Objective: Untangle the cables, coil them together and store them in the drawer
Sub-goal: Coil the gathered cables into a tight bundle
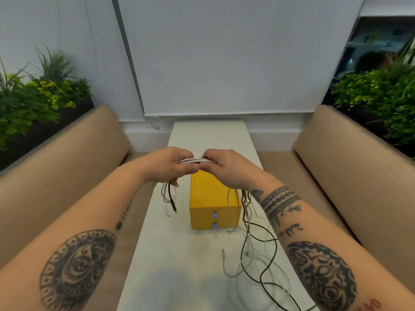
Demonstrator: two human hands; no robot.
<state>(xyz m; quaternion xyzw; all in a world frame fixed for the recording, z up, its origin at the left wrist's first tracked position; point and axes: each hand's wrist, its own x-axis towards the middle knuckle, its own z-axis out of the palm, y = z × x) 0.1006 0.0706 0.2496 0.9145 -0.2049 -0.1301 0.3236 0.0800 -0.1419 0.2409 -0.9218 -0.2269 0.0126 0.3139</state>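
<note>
Several white and black cables (196, 160) run as one bundle between my two hands, held above the yellow drawer box (212, 198). My left hand (174, 163) grips the bundle at its left, and short ends with plugs hang below that hand. My right hand (221, 167) grips the bundle at its right. From there the long remaining cable lengths (253, 250) drop past the box's right side and sprawl loosely over the table. The box has two shut drawers with blue pulls (215, 219) facing me.
The narrow white table (170, 254) runs away from me toward a white wall. Tan bench seats (336, 167) flank it on both sides, with green plants (42, 95) behind them.
</note>
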